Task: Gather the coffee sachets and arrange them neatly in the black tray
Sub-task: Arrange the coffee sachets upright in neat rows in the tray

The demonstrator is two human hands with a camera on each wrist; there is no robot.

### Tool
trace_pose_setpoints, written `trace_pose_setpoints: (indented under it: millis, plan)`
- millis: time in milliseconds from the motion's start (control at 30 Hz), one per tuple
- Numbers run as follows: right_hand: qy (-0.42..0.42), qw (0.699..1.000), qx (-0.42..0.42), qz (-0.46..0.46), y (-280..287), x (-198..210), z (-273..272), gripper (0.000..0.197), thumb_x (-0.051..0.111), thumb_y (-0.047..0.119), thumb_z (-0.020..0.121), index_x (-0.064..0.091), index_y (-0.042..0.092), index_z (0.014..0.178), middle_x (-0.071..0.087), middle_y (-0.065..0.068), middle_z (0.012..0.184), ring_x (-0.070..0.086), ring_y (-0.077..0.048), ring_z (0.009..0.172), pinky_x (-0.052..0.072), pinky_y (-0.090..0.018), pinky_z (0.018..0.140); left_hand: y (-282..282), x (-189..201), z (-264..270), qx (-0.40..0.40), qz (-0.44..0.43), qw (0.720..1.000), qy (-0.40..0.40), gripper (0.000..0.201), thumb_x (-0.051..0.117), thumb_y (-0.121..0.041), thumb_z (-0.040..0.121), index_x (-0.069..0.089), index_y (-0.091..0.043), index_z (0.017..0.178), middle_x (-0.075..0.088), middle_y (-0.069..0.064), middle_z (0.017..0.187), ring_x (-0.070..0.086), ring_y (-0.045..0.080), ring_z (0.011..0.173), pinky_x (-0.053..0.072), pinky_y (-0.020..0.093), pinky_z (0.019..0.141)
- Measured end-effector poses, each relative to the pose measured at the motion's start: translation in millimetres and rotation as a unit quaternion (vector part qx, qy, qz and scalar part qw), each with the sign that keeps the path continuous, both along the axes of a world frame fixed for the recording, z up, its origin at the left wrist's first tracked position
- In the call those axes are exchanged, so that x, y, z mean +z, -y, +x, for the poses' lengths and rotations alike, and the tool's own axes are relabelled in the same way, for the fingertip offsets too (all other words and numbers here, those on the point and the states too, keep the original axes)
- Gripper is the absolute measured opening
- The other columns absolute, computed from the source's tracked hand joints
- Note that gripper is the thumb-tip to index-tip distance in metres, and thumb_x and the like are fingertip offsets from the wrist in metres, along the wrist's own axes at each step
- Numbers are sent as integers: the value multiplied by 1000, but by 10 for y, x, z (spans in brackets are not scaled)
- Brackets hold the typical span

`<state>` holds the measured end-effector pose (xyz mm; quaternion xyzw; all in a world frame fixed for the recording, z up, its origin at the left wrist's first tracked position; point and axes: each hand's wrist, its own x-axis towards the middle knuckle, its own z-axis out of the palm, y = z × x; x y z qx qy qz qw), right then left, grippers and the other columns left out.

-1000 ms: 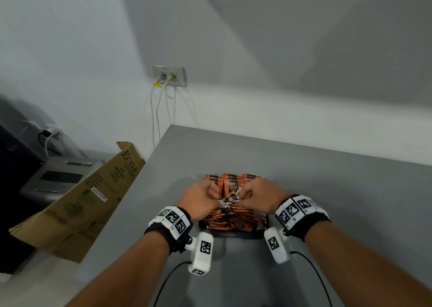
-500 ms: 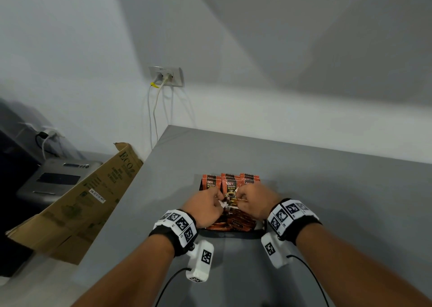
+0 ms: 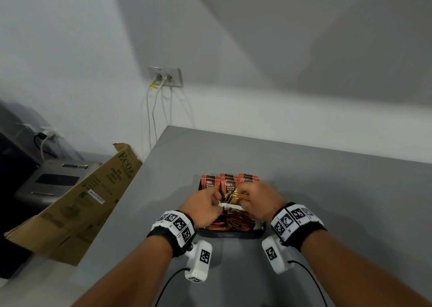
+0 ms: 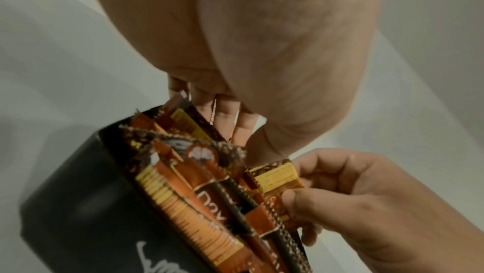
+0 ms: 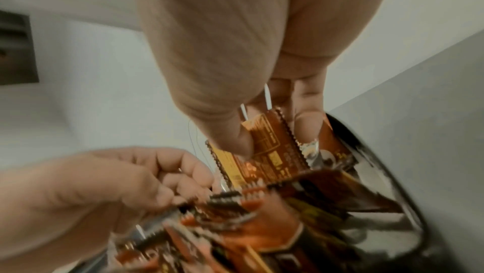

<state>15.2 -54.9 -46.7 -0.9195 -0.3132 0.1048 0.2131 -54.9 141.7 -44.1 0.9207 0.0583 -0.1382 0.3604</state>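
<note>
Your hands meet over the black tray point(image 3: 231, 234) on the grey bench point(image 3: 327, 190) — your right hand point(image 3: 259, 200) pinches a coffee sachet point(image 5: 272, 145), your left hand point(image 3: 203, 205) curls round sachets point(image 4: 209, 194) packed in the tray.

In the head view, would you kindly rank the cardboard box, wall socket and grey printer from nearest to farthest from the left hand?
From the left hand:
1. Cardboard box, leaning at the table's left edge.
2. Grey printer, farther left, behind the box.
3. Wall socket, up on the wall.
</note>
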Motion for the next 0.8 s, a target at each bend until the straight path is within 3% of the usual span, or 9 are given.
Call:
trace_pose_setpoints:
  millis: [100,200,300,367,433,533,600,667,800]
  plan:
    - [-59,993,-40,90,35,92,2,10,72,23,86,71,23,95,74,4,90,70,-11,80,60,-37,77,6,8,20,22,-39,999,17,41,74,-37,81,57,-26,117,63,-11,111,60,8,104,49,29,94]
    - [-133,957,-117,229,23,260,47,9,74,19,83,70,24,90,77,2,79,74,-16,71,61,-45,75,73,126,60,92,-202,974,41,56,83,-36,78,55,-22,125,65,-11,116,61,6,107,43,21,90]
    - [-253,895,-133,342,-52,430,15,22,76,15,85,67,18,104,78,-7,85,74,-29,74,59,-41,72,186,242,141,165,-483,860,13,57,81,-24,78,58,-4,126,70,12,118,70,24,101,56,29,84]
    - [-338,842,-131,401,-149,462,-50,22,74,6,86,65,9,106,76,-14,86,67,-30,69,53,-35,61,238,298,194,182,-608,772,-18,45,71,-16,80,61,7,118,68,25,105,70,34,82,58,37,73]
    - [-328,843,-127,407,-253,442,-115,19,76,6,85,66,9,101,75,-13,84,66,-29,68,53,-35,59,274,360,208,204,-638,741,-48,28,61,-12,85,66,7,105,66,27,93,65,32,64,55,34,56]
    - [-141,930,-141,309,-324,452,-146,37,84,23,76,67,19,108,69,4,100,71,-12,76,59,-31,73,243,383,240,247,-605,756,-37,23,48,-8,95,67,4,103,73,19,84,70,24,61,53,26,45]
    - [-96,949,-100,282,-344,502,-164,71,87,33,65,59,24,129,51,8,119,68,-8,91,58,-27,84,209,372,246,237,-585,775,-16,24,47,-3,97,67,3,109,74,20,92,74,24,70,56,28,51]
    - [-97,961,-40,256,-365,521,-151,88,86,40,55,56,27,136,46,7,122,61,-15,109,53,-36,97,203,370,217,217,-564,796,-1,17,51,2,96,68,0,101,71,20,90,72,24,72,58,30,60]
    - [-73,967,-31,243,-332,537,-88,63,91,23,61,68,25,120,55,5,112,59,-11,104,51,-36,96,195,370,160,202,-574,794,-13,12,57,0,95,69,-3,97,72,17,88,71,28,75,61,38,67]
